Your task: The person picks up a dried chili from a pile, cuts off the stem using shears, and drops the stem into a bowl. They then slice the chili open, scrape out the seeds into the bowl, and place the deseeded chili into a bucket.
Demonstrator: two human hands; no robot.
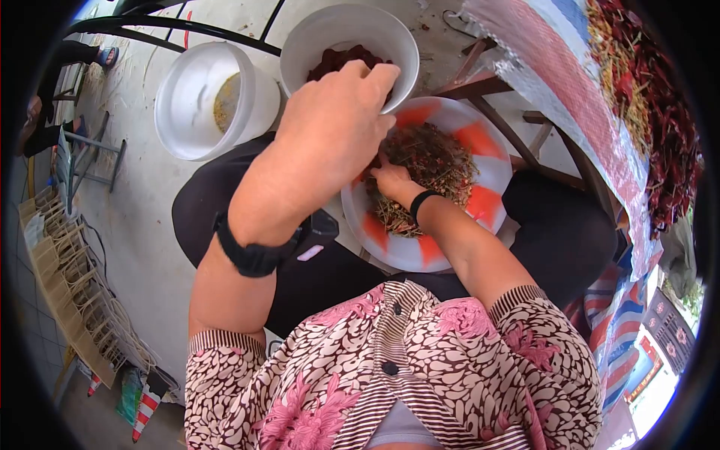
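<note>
Over the round white bucket (337, 31): left hand (334, 120).
Right hand (393, 182) touches dried brown stems (439, 161) in orange-and-white bowl (480, 139); cannot tell either hand's finger opening.

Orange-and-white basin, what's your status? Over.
Right hand in basin, at dried stems. Left hand over white bucket, partly hiding dark red chilies. Both grips unclear.

Curved black metal bars (187, 25) cross the far left; a grey tubular metal stool (97, 143) stands left; near left is a red-and-white striped cone (147, 409) (a smaller one (94, 385) shows near it).
</note>
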